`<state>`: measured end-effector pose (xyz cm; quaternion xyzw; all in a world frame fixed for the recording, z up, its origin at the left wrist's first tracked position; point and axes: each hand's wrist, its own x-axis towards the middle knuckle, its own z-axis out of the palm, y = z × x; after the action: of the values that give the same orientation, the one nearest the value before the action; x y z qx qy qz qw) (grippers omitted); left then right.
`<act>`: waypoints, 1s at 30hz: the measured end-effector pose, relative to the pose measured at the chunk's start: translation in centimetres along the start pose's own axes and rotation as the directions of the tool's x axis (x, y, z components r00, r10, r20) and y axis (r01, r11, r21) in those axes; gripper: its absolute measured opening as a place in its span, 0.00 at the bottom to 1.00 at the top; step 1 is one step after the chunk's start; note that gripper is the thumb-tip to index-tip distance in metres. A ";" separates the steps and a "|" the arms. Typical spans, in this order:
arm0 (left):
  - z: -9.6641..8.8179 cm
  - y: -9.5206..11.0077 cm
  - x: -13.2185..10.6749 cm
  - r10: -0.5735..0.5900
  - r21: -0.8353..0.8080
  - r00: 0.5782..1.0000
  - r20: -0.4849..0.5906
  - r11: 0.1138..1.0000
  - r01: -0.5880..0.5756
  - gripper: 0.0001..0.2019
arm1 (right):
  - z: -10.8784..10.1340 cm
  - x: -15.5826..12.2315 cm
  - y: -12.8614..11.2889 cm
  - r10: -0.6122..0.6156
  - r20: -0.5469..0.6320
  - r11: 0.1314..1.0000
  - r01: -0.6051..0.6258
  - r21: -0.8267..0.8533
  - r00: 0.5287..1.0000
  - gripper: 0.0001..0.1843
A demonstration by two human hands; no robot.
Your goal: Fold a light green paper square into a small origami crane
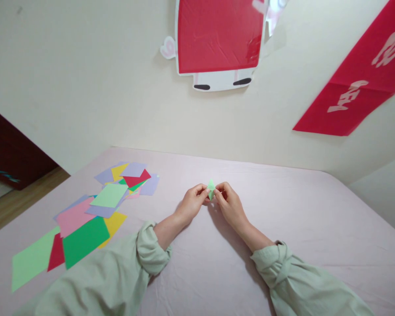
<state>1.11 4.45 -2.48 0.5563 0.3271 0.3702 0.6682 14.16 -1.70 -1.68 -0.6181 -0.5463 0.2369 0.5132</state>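
A small piece of light green folded paper (211,186), pointed at top and bottom, is held upright just above the table in the middle of the view. My left hand (192,202) pinches its left side between thumb and fingers. From the other side, my right hand (229,204) grips its right edge in the same way. The fingertips cover parts of the paper, so its inner folds cannot be made out.
Loose coloured paper sheets, among them a green sheet (85,240) and a pink sheet (75,216), overlap on the left of the pale pink tabletop (316,228). Behind the table stands a wall (118,96) with a red decoration (220,35) and a red banner (352,87).
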 end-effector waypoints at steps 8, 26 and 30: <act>-0.2 -0.3 0.1 -0.038 -0.013 0.999 -0.038 0.999 0.037 0.12 | 0.0 0.4 0.4 0.083 0.019 0.982 -0.085 0.171 0.996 0.11; -0.1 0.2 -0.1 -0.030 0.049 1.000 -0.008 0.998 0.030 0.11 | 0.1 0.0 0.2 0.095 0.031 0.987 -0.098 0.128 0.995 0.10; -0.2 0.2 0.0 -0.037 0.036 0.999 -0.022 0.999 0.038 0.12 | 0.0 0.1 0.5 0.047 0.003 0.997 -0.047 0.067 0.999 0.07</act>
<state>0.88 4.56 -2.31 0.5582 0.3510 0.3575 0.6614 14.43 -1.53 -2.05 -0.6133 -0.5234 0.2675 0.5275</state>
